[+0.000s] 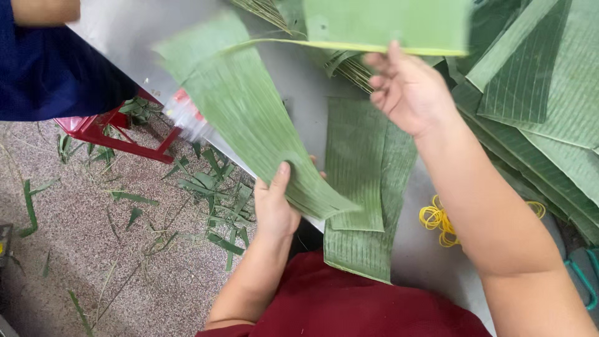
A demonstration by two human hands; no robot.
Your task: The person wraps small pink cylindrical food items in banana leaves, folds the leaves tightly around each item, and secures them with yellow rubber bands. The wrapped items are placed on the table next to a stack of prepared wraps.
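While left hand (274,209) fingers clamp blurred leaf strip (249,118), right hand (409,90) fingers hidden gripping cropped leaf (387,25)

top: dark red / maroon fabric, plain, visible at the bottom edge over the torso
sleeves: short; both forearms bare from above the elbow down
left hand (274,209): bare, no glove, no ring visible, thumbnail short and unpainted
right hand (409,93): bare, no glove, no ring visible
wrists: no watch, band or bracelet on either
markings: no print or logo showing on the visible cloth
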